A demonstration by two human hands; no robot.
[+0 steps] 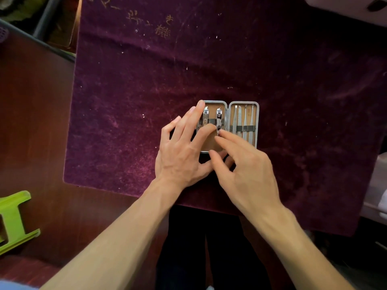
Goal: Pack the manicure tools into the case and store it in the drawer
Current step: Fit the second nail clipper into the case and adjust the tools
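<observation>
A small manicure case (243, 103) with a grey metal rim and tan lining lies open flat on the purple velvet cloth (209, 59). Its left half holds two nail clippers (219, 119) under a dark elastic band. In the right half sit several thin tools (244, 122), among them a file and tweezers. My left hand (182, 151) rests on the left half with its fingers spread, the index fingertip beside the right clipper. My right hand (245, 166) touches the lower end of that clipper with its index fingertip. The lower part of the left half is hidden by my fingers.
The cloth covers a dark wooden table (35, 122). A green plastic stool (14, 218) stands at the lower left. Dark boxes (52, 24) sit at the top left, pale objects at the top right corner (345, 5) and at the right edge. No drawer shows.
</observation>
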